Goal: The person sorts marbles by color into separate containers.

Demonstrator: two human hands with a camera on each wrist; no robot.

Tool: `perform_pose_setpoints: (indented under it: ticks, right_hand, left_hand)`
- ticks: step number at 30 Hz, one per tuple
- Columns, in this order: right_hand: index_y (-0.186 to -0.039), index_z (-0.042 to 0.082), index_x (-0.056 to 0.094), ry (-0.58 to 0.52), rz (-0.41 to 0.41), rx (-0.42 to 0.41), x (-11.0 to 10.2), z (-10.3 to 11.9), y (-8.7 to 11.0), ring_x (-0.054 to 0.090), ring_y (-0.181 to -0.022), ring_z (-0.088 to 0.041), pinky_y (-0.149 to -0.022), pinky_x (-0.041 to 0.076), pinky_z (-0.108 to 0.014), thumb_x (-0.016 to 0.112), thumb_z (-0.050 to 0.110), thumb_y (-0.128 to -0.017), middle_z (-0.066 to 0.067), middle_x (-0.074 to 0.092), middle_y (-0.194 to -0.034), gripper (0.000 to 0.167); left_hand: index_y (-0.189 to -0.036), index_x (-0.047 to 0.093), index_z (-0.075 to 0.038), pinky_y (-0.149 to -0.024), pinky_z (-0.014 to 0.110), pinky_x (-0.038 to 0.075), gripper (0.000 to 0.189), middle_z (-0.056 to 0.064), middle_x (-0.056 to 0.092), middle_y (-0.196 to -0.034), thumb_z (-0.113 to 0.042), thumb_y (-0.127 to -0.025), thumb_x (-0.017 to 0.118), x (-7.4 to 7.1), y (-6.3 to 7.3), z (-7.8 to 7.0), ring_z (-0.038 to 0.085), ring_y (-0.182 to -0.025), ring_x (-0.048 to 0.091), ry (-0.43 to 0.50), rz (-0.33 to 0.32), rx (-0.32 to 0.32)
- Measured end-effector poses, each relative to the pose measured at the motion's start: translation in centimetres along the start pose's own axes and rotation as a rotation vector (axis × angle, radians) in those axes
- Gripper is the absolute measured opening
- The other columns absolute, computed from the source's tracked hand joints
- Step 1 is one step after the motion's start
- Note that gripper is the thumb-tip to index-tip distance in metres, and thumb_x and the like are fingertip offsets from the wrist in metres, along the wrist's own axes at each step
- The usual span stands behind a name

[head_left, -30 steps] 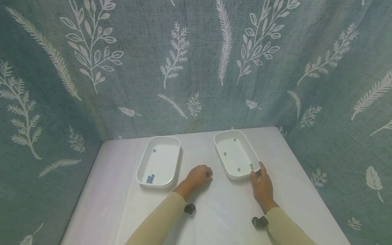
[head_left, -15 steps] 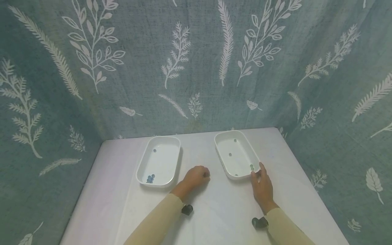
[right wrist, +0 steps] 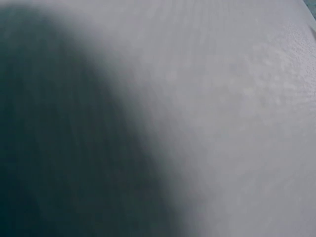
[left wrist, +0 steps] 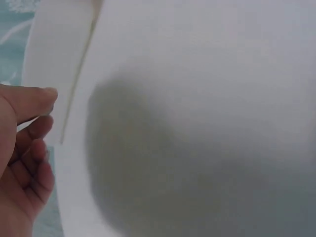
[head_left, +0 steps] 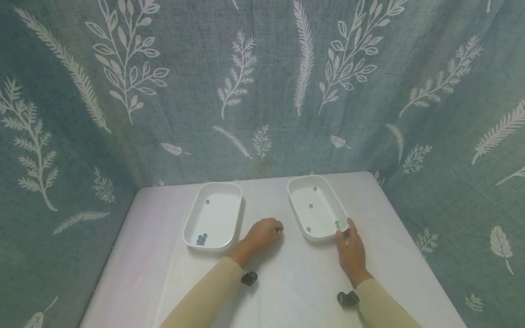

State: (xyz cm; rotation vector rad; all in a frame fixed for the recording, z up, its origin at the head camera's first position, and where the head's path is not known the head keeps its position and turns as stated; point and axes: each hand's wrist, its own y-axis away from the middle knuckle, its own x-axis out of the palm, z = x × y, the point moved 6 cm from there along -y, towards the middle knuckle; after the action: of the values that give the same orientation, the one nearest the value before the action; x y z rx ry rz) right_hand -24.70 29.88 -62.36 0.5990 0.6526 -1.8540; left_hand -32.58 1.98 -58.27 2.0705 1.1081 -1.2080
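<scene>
My left hand [head_left: 264, 234] hovers over the table between two white trays, fingers curled and thumb tip close to the index fingertip. In the left wrist view, a small greyish patch shows between the thumb [left wrist: 37, 101] and index finger; I cannot tell if it is a held marble. My right hand [head_left: 352, 253] grips the near right corner of the right tray [head_left: 316, 237], thumb at the front and index finger along the side. Several small greenish marbles [head_left: 311, 206] lie apart inside it. The right wrist view shows only blurred white surface and a dark shape.
On the left stands the other white tray [head_left: 211, 248], with several blue marbles [head_left: 201, 239] clustered at its near left corner and one [head_left: 207, 202] farther back. A white cloth covers the table [head_left: 295, 291]. Leaf-patterned curtains [head_left: 262, 91] stand behind and at both sides.
In the right tray, one marble has rolled rightward and a near one leftward. My left hand drew back slightly left, then returned a little. My right hand stays at the tray's corner.
</scene>
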Motion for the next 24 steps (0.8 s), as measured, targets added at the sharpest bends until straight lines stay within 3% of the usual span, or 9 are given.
perform_pose_setpoints:
  ticks: [11, 24]
  right_hand:
    - [-0.156, 0.016, 0.018, -0.008, -0.001, 0.004, 0.1, -0.1, 0.0, 0.035, -0.134, -0.044, -0.106, 0.028, -0.062, 0.038, 0.049, -0.102, -0.019, 0.035, -0.152, 0.067]
    - [-0.155, 0.014, 0.019, -0.005, -0.013, -0.019, -0.1, -0.1, -0.1, 0.035, -0.134, -0.044, -0.107, 0.029, -0.061, 0.039, 0.047, -0.102, -0.02, 0.035, -0.151, 0.066]
  left_hand:
    - [-0.107, 0.072, -0.019, -0.081, 0.026, 0.052, 0.018, -0.01, 0.066, -0.095, -0.026, -0.091, 0.069, -0.8, -1.6, -2.9, 0.008, -0.09, 0.062, -0.036, -0.046, 0.073]
    - [-0.109, 0.071, -0.019, -0.083, 0.025, 0.051, 0.021, -0.01, 0.067, -0.097, -0.027, -0.09, 0.071, -0.6, -2.9, -5.3, 0.007, -0.092, 0.062, -0.031, -0.098, 0.081]
